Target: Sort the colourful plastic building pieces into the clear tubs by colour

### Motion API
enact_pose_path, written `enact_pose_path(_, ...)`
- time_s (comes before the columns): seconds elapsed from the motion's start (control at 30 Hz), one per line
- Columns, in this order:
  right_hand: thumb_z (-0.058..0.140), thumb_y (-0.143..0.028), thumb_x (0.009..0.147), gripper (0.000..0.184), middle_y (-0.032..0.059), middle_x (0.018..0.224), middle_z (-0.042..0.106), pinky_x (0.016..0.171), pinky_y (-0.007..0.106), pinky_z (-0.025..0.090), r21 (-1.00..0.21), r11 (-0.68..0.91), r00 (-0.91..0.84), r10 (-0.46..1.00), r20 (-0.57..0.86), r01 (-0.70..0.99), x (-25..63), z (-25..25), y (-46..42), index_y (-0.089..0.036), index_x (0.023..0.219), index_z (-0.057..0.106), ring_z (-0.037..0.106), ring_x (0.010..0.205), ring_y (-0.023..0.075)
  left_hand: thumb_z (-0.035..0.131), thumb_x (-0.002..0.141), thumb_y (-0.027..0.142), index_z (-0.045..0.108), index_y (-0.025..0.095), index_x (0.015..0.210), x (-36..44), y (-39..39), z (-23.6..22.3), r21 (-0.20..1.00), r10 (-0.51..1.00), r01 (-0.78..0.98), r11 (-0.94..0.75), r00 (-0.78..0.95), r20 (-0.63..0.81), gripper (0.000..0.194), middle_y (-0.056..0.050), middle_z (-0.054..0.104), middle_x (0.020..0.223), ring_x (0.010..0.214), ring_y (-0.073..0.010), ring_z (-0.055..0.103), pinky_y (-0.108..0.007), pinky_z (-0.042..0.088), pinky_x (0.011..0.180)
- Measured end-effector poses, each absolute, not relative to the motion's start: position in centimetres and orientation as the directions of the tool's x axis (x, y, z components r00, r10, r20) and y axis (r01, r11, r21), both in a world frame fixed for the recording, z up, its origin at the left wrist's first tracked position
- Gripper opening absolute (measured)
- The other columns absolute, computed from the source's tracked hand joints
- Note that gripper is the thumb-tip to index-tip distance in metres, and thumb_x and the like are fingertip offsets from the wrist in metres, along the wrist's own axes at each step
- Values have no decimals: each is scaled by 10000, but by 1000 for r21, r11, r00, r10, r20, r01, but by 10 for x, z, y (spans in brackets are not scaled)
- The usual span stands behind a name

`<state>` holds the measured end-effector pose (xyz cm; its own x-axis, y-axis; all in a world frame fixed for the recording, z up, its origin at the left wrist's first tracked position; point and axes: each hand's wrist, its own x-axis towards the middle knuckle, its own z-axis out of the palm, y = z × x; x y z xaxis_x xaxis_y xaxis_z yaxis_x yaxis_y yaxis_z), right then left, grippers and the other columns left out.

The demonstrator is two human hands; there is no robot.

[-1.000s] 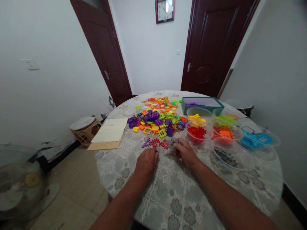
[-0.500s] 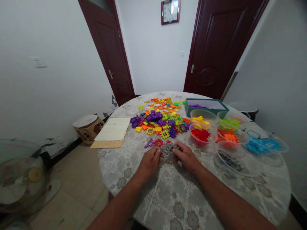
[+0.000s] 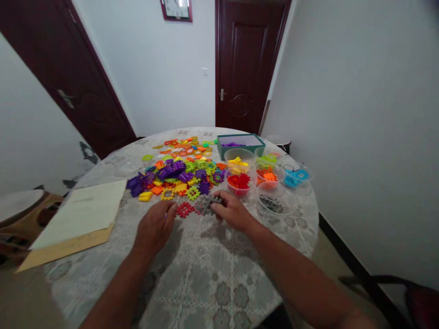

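My right hand [image 3: 232,211] is closed on a cluster of joined grey plastic pieces [image 3: 206,204], which it holds low over the patterned tablecloth [image 3: 219,278]. My left hand [image 3: 155,225] rests on the cloth to the left with its fingers curled over a small purple piece [image 3: 166,214] that barely shows. Between the two hands a red gear-like piece [image 3: 185,209] lies flat. Just beyond the hands spreads a big pile of loose coloured pieces [image 3: 181,168].
Clear bowls stand at the right: yellow [image 3: 238,160], red [image 3: 239,181], orange [image 3: 269,176], green [image 3: 269,159], blue [image 3: 297,175], grey [image 3: 272,204]. A teal box [image 3: 254,142] sits behind them. Papers on a board [image 3: 81,213] lie left, beside a stool [image 3: 24,214].
The view has swung right and the hands have parted. My left hand has slid left off the grey cluster onto the purple piece. My right hand still holds the grey pieces.
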<state>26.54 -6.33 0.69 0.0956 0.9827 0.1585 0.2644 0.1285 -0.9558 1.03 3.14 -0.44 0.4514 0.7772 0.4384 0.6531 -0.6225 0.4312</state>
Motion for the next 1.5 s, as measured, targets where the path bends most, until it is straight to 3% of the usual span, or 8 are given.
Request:
enact_pose_path(0.2, 586, -298, 930, 163, 60, 922, 702, 747, 308, 445, -531, 45, 251, 845, 472, 846, 327, 67, -119, -192, 1020, 672, 628, 814, 197, 564, 971, 434, 619, 202, 1301, -5, 47, -36, 166, 704, 732, -661, 529, 474, 407, -154, 699, 1244, 1196, -345, 626, -508, 487, 1073)
enact_pose_path(0.4, 551, -367, 956, 269, 116, 1015, 748, 698, 354, 452, -134, -375, 395, 812, 430, 917, 401, 47, -155, -200, 1119, 686, 682, 827, 271, 600, 956, 397, 644, 193, 1325, -3, 33, -37, 150, 801, 808, -570, 507, 318, 424, -150, 706, 1270, 1222, -336, 607, -492, 474, 1068)
enact_pose_path(0.53, 549, -424, 962, 301, 125, 1075, 760, 661, 364, 465, -27, -445, 417, 814, 404, 895, 426, 28, -160, -216, 1133, 686, 710, 863, 299, 610, 945, 338, 656, 175, 1305, -2, 32, -39, 192, 812, 806, -560, 488, 319, 398, -151, 705, 1257, 1215, -324, 599, -478, 469, 1053)
enact_pose_path(0.73, 506, -408, 1003, 296, 134, 1094, 747, 740, 381, 521, -145, -181, 230, 839, 493, 973, 370, 41, -145, -206, 1133, 678, 712, 890, 276, 598, 949, 283, 669, 177, 1272, -2, 32, -45, 225, 818, 802, -553, 472, 328, 346, -137, 704, 1236, 1185, -315, 592, -471, 467, 1031)
enact_pose_path(0.9, 549, -340, 1014, 274, 132, 1162, 730, 844, 367, 531, -225, 133, -69, 959, 275, 965, 285, 37, -99, -193, 1215, 666, 711, 990, 259, 636, 948, 324, 653, 191, 1318, 3, 27, -42, 226, 802, 791, -568, 470, 370, 393, -150, 651, 1333, 1247, -320, 560, -482, 461, 1061)
enact_pose_path(1.07, 604, -414, 1005, 427, 181, 1283, 667, 875, 389, 525, -181, 79, -57, 991, 123, 980, 237, 1, -47, -158, 1347, 627, 673, 1131, 313, 762, 878, 451, 673, 219, 1247, 14, 25, -40, 216, 761, 759, -615, 498, 416, 444, -151, 619, 1351, 1318, -348, 515, -514, 441, 1111)
enact_pose_path(1.27, 621, -378, 987, 413, 141, 1285, 639, 941, 361, 512, -286, 82, -27, 981, 190, 955, 232, -36, -32, -204, 1361, 627, 646, 1146, 273, 747, 896, 436, 685, 190, 1157, 19, 31, -47, 232, 755, 746, -624, 501, 423, 364, -153, 640, 1305, 1320, -340, 524, -521, 428, 1144)
enact_pose_path(1.5, 625, -365, 954, 465, 88, 1110, 660, 841, 353, 547, -693, 169, 82, 946, 314, 701, 244, -42, -37, -179, 1381, 622, 651, 884, 211, 742, 908, 391, 608, 176, 1260, 16, 33, -51, 245, 720, 724, -645, 469, 512, 434, -170, 665, 1296, 1287, -340, 578, -523, 441, 1135)
